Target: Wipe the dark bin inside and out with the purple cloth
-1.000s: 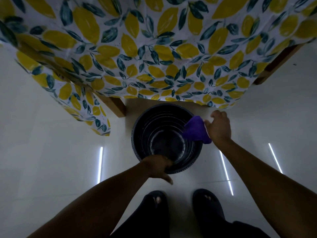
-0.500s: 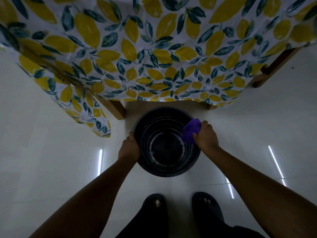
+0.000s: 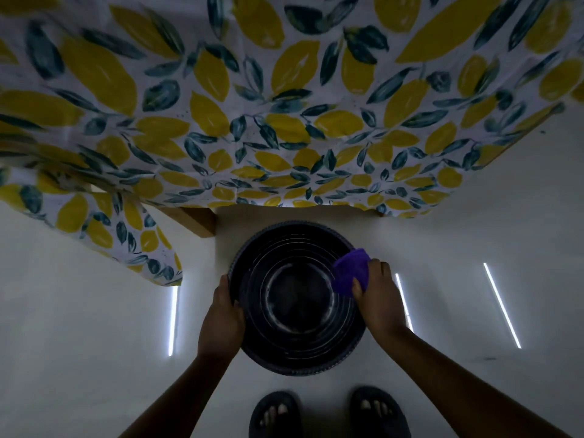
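Observation:
The dark round bin point(image 3: 295, 352) stands upright on the pale floor just ahead of my feet, its ribbed inside open to view. My left hand point(image 3: 222, 320) clasps the bin's left rim and outer wall. My right hand point(image 3: 379, 298) grips the purple cloth point(image 3: 351, 275) and presses it against the upper right rim, with the cloth folded over the edge into the bin.
A table draped in a lemon-and-leaf cloth point(image 3: 284, 105) overhangs just beyond the bin; a wooden leg point(image 3: 197, 221) stands at its left. My two dark sandals point(image 3: 275, 415) are on the floor below the bin. Light strips reflect on the glossy floor point(image 3: 501, 305).
My left hand went from the bin's near rim to its left side. The right hand with the cloth slid down along the right rim. The view has closed in on the bin.

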Available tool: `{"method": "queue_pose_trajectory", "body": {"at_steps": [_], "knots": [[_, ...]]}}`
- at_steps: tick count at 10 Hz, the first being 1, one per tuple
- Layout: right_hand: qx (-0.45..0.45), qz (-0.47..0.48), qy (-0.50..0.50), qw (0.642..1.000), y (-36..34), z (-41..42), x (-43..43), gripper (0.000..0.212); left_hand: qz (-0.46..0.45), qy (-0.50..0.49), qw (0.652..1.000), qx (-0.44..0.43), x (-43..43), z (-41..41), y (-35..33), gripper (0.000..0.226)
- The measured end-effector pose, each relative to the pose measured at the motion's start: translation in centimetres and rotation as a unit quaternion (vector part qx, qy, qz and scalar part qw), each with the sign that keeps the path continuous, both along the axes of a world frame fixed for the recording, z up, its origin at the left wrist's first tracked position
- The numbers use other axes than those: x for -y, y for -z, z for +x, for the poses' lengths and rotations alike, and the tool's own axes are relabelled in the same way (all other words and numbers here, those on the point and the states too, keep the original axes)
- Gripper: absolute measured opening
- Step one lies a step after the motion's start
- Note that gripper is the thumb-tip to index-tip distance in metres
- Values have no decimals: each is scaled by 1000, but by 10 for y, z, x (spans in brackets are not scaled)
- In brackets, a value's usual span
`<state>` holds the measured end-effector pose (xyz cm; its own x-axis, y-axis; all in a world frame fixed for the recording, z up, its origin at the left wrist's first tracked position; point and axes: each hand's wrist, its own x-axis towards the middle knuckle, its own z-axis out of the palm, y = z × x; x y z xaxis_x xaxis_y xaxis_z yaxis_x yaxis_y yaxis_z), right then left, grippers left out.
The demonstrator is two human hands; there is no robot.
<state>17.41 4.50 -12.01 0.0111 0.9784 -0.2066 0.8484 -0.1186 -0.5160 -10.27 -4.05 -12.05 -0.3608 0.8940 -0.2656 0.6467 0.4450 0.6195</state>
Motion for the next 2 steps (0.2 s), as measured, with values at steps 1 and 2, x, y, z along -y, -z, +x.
{"method": "queue_pose_trajectory", "body": {"at_steps": [1, 2], "knots": [[-7, -63, -25, 998, -22, 3, -6, 46, -64, 27, 997, -37, -6, -5, -22, 54], [29, -92, -49, 994, -55, 8, -13, 49, -120, 75, 986, -92, -15, 6, -54, 65]]}}
